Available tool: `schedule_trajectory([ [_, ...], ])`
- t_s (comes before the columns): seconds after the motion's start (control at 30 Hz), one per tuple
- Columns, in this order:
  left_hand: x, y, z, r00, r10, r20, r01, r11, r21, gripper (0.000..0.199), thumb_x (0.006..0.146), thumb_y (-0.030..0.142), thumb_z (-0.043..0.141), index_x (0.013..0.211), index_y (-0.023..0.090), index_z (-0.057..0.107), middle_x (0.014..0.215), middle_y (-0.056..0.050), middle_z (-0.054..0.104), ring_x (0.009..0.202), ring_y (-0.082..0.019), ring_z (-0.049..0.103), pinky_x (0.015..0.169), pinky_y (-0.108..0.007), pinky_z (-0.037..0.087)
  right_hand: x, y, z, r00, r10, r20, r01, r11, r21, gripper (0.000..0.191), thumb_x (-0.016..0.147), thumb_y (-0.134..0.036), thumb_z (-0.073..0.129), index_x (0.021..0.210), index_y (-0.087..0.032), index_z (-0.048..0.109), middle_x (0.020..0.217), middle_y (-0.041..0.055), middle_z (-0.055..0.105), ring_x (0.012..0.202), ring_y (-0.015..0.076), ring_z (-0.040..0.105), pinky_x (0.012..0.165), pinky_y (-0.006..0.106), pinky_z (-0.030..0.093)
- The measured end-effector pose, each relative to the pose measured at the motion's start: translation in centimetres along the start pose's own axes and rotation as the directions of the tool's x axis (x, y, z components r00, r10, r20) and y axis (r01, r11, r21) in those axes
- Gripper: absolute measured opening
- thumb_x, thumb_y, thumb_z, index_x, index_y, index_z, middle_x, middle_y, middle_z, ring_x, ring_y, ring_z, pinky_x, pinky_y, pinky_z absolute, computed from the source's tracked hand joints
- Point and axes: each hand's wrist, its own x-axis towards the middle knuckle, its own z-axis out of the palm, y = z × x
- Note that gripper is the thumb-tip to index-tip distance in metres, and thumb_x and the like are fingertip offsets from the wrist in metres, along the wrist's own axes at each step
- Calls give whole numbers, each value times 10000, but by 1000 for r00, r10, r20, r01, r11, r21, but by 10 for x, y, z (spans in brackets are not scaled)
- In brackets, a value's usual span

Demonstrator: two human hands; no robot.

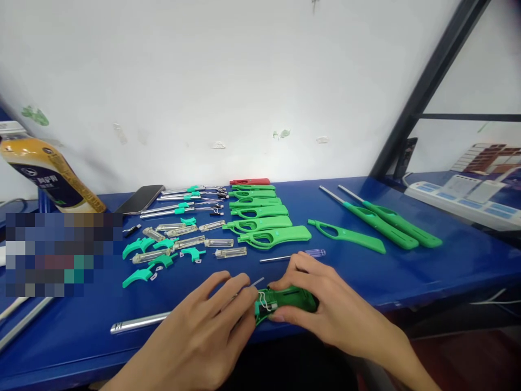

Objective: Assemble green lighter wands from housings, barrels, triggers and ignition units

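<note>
At the table's front edge lies a green long-neck lighter (295,298) with its casing open, showing white and black wires (265,300) inside. My right hand (321,301) grips its handle, thumb and index finger pinching near the wires. My left hand (211,326) is closed over the trigger end, and its fingers hide much of that part. The lighter's metal tube (140,323) sticks out to the left from under that hand. Between the left fingers a thin, pale rod (258,282) pokes out; its kind is unclear. Just beyond the right hand is a screwdriver (315,253).
Several green casing halves (280,234) are lined up behind, with a red one (250,181). Clear fuel tanks (230,252), teal triggers (138,277) and metal tubes (163,210) lie left. Assembled lighters (382,225) lie right. A phone (142,199), bottle (51,174) and power strip (459,201) stand around.
</note>
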Motion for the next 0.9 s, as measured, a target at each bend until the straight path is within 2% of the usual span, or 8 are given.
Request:
schedule_trajectory([
  [0.1,-5,5,1,999,-48,4,48,999,-5,435,1121,84,315,1062,156,740,1083,-69,772,1103,-233,679,988,-387,537,0,3,1,1000,-7,-20,7,1000,0,240,959,-423,819,1140,-271,776,1060,17,638,1024,221,658,964,357,530],
  [0.23,-15,7,7,984,-180,-10,178,978,-111,354,1076,56,386,1193,172,700,1155,-92,731,1163,-234,650,935,-358,587,-1,6,2,998,-34,-45,34,999,10,241,955,-429,823,1156,-301,781,1070,13,649,994,206,661,912,321,542],
  [0.33,-23,2,6,971,-240,25,241,957,-163,435,990,-26,419,1222,223,690,1238,-83,707,1150,-210,661,898,-318,613,-2,6,2,999,-25,-47,26,999,21,240,961,-448,811,1160,-318,777,1096,13,655,1002,206,668,920,323,550],
  [0.47,-26,-3,0,953,-293,83,304,923,-237,557,939,-71,416,1277,284,679,1270,-48,723,1070,-160,711,875,-269,624,-2,4,1,999,3,-48,-3,1000,5,364,957,-482,805,1297,-380,724,1134,6,679,1070,228,675,1005,362,556],
  [0.6,-20,-1,-2,946,-315,74,323,903,-284,551,956,-55,394,1271,289,688,1190,-18,773,1022,-142,758,849,-241,628,-2,4,0,999,-42,19,43,998,-34,595,1020,-487,727,1574,-464,511,1308,12,661,1239,242,649,1181,454,470],
  [0.67,-16,0,-1,944,-322,63,326,892,-314,552,954,-61,392,1265,286,688,1165,-6,782,1013,-134,761,851,-230,624,-3,4,0,995,-86,58,89,995,-55,584,1056,-470,677,1604,-476,472,1387,17,636,1320,244,616,1248,492,399],
  [0.73,-14,0,0,946,-324,36,315,881,-352,534,953,-64,403,1250,277,687,1132,-5,784,977,-129,756,837,-223,621,-3,3,-1,991,-116,71,121,990,-72,520,1074,-452,651,1575,-479,516,1399,12,630,1343,238,602,1277,508,356],
  [0.9,-13,0,0,943,-333,26,315,862,-397,497,957,-55,437,1244,262,692,1101,-17,783,933,-134,741,807,-221,622,-1,0,-2,986,-156,60,160,985,-68,379,1074,-405,663,1448,-462,660,1278,-8,680,1228,207,657,1242,451,404],
])
